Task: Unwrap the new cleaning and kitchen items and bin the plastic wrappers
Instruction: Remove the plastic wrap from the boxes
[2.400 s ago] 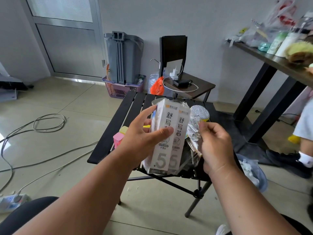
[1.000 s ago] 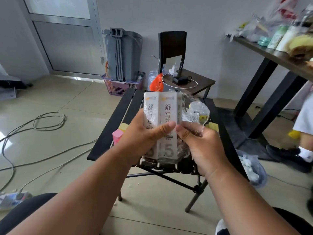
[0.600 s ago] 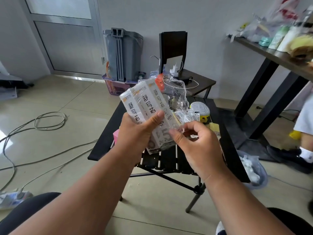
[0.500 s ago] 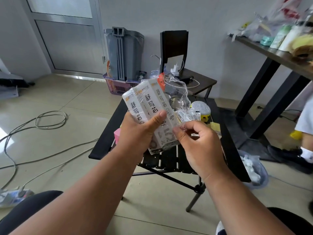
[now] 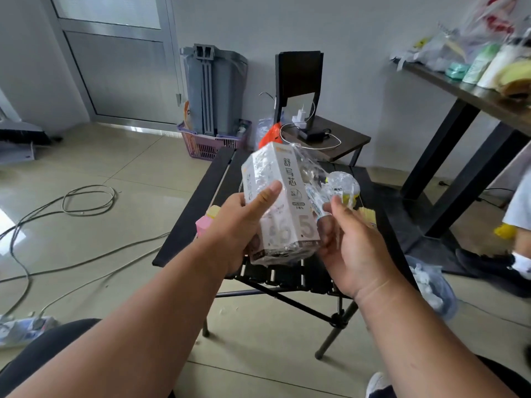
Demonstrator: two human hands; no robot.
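left hand (image 5: 238, 225) grips wrapped box pack (image 5: 283, 208) printed "5"; right hand (image 5: 349, 239) pinches its plastic wrapper (image 5: 314, 179).

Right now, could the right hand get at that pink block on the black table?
Probably not directly. The pink block lies on the black table behind the left hand and its forearm, and the right hand is pinching the plastic wrapper.

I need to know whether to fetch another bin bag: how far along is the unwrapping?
Done: the bin bag on the floor already holds crumpled wrappers. In hand: the left hand holds the white boxes while the right hand pinches their clear wrap. Left: the wrapped scrubber on the table.
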